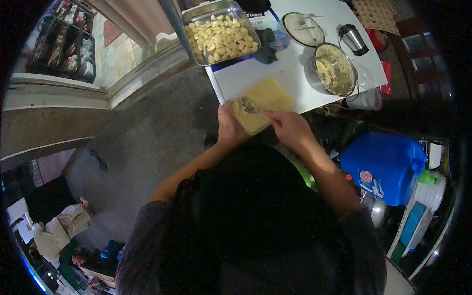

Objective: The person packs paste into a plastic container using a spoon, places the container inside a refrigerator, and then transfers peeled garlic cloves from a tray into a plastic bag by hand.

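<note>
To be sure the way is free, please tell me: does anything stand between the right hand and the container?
Nothing visible stands in the way. The right hand is beside the container, its utensil reaching the food inside; the left hand holds the other side.

A shallow rectangular container (pixel 251 133) with rounded corners, holding a pale yellow, mashed-looking filling (pixel 258 122), was held in the left hand (pixel 230 127) at the edge of the white bench (pixel 297 96). A slim utensil (pixel 255 110) in the right hand (pixel 291 129) reached into it, its end over a greyish, uneven patch; its exact shape was unclear. A flat yellow rectangular piece (pixel 273 92) lay on the bench just beyond the container.
</note>
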Demonstrator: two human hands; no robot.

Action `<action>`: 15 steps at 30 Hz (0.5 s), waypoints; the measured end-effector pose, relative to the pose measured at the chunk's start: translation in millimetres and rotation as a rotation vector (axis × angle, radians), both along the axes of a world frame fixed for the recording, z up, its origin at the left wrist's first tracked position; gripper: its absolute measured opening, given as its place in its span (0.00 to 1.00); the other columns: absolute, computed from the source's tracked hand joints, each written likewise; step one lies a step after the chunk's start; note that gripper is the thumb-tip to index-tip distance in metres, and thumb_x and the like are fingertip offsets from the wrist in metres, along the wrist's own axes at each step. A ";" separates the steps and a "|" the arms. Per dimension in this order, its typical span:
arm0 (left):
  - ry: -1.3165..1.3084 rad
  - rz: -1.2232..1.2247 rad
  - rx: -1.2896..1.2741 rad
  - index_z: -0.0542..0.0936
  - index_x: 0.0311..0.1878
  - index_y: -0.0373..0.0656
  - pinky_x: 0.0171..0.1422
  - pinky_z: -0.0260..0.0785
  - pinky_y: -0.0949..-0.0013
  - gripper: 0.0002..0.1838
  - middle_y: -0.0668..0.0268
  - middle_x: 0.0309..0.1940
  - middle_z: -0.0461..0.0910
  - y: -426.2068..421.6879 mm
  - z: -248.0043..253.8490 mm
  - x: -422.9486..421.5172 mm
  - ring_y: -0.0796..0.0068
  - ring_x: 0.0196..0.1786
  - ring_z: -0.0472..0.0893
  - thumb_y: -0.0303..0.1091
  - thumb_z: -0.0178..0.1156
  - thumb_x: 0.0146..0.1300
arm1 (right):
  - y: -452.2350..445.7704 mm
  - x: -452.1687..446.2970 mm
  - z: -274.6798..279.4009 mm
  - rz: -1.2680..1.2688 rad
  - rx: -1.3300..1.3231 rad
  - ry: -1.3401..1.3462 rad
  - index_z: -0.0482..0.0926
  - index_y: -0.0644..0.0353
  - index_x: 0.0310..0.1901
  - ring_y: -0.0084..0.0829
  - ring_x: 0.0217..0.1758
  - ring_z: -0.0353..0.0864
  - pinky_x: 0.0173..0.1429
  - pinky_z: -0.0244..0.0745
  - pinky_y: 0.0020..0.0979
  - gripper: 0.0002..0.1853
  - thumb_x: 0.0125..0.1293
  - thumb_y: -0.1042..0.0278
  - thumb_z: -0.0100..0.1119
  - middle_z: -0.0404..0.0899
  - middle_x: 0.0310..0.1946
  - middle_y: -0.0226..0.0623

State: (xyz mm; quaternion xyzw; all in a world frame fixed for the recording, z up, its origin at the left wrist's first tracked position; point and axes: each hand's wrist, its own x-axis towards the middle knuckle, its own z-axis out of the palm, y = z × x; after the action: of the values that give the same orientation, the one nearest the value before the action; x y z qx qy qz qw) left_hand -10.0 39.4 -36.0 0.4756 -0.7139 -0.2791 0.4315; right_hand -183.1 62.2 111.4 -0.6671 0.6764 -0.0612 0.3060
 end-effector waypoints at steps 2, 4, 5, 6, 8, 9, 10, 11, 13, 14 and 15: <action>0.048 -0.032 0.105 0.62 0.63 0.33 0.63 0.64 0.50 0.50 0.52 0.54 0.71 -2.5 -9.9 -1.5 0.50 0.58 0.73 0.49 0.78 0.43 | 1.4 -7.7 14.8 0.089 -0.049 0.014 0.82 0.43 0.54 0.49 0.45 0.82 0.49 0.76 0.42 0.16 0.68 0.67 0.52 0.83 0.44 0.46; 0.063 -0.049 0.163 0.62 0.63 0.33 0.65 0.60 0.47 0.51 0.50 0.54 0.70 -2.8 -14.1 -2.9 0.48 0.58 0.71 0.51 0.79 0.41 | -8.1 -12.4 18.1 0.141 -0.065 0.054 0.83 0.43 0.54 0.50 0.43 0.82 0.48 0.76 0.42 0.16 0.68 0.67 0.52 0.83 0.43 0.46; 0.060 -0.056 0.182 0.62 0.63 0.33 0.66 0.59 0.46 0.52 0.50 0.54 0.70 -2.7 -16.3 -2.5 0.46 0.59 0.71 0.52 0.79 0.41 | -12.5 -15.1 18.6 0.167 -0.071 0.075 0.83 0.43 0.54 0.50 0.42 0.82 0.47 0.76 0.43 0.16 0.68 0.67 0.52 0.83 0.42 0.46; 0.057 -0.062 0.184 0.62 0.62 0.33 0.67 0.57 0.45 0.52 0.49 0.54 0.70 -2.9 -15.1 -2.5 0.45 0.59 0.70 0.53 0.79 0.40 | -15.3 -15.7 14.7 0.180 -0.087 0.056 0.83 0.42 0.53 0.50 0.41 0.82 0.46 0.76 0.43 0.16 0.68 0.67 0.52 0.83 0.40 0.46; 0.000 -0.040 0.055 0.64 0.62 0.33 0.64 0.61 0.46 0.51 0.49 0.52 0.71 -3.1 -12.8 -0.1 0.46 0.57 0.71 0.51 0.79 0.40 | -19.8 -13.2 3.4 0.212 -0.120 0.016 0.83 0.40 0.53 0.51 0.39 0.81 0.45 0.76 0.44 0.16 0.67 0.66 0.52 0.83 0.38 0.46; 0.001 -0.042 0.043 0.64 0.61 0.33 0.63 0.61 0.47 0.51 0.50 0.52 0.71 -4.0 -8.9 0.5 0.46 0.57 0.72 0.51 0.79 0.40 | -19.4 -13.1 5.3 0.238 -0.119 0.023 0.83 0.39 0.53 0.50 0.39 0.81 0.44 0.76 0.44 0.16 0.67 0.66 0.53 0.83 0.37 0.46; 0.009 -0.039 0.042 0.64 0.61 0.33 0.63 0.61 0.47 0.50 0.50 0.52 0.72 -4.0 -4.5 0.6 0.46 0.57 0.72 0.51 0.79 0.40 | -18.0 -12.4 9.4 0.265 -0.119 0.029 0.84 0.38 0.53 0.50 0.38 0.82 0.44 0.76 0.45 0.16 0.66 0.65 0.53 0.83 0.36 0.46; 0.023 -0.041 0.052 0.65 0.61 0.33 0.63 0.61 0.47 0.50 0.50 0.52 0.72 -4.6 -0.3 0.9 0.46 0.57 0.72 0.51 0.79 0.40 | -18.4 -12.3 13.5 0.293 -0.119 0.035 0.84 0.38 0.52 0.50 0.38 0.82 0.43 0.76 0.45 0.16 0.66 0.65 0.54 0.83 0.35 0.46; 0.046 -0.048 0.070 0.66 0.61 0.33 0.63 0.62 0.47 0.49 0.50 0.52 0.72 -5.0 8.5 -0.6 0.46 0.57 0.72 0.50 0.79 0.40 | -26.6 -21.8 24.1 0.390 -0.116 0.126 0.84 0.36 0.52 0.49 0.37 0.82 0.42 0.76 0.45 0.17 0.65 0.65 0.54 0.83 0.34 0.45; 0.057 -0.050 0.079 0.66 0.61 0.34 0.63 0.62 0.48 0.49 0.50 0.52 0.73 -5.4 12.3 -1.4 0.46 0.57 0.72 0.50 0.79 0.40 | -30.8 -26.6 26.4 0.435 -0.113 0.173 0.84 0.35 0.52 0.48 0.37 0.82 0.42 0.76 0.45 0.17 0.65 0.65 0.54 0.83 0.34 0.44; 0.066 -0.054 0.086 0.66 0.60 0.34 0.62 0.62 0.48 0.49 0.50 0.52 0.73 -5.6 15.2 -2.5 0.46 0.57 0.73 0.50 0.79 0.39 | -35.8 -27.1 25.3 0.424 -0.129 0.178 0.84 0.35 0.51 0.48 0.37 0.82 0.43 0.76 0.45 0.16 0.65 0.63 0.54 0.83 0.34 0.44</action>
State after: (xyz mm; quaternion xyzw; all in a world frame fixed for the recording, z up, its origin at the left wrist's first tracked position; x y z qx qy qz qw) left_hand -12.5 33.8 -20.8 0.4649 -0.6992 -0.3364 0.4265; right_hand -210.2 26.3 136.6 -0.8152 0.5402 0.0205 0.2079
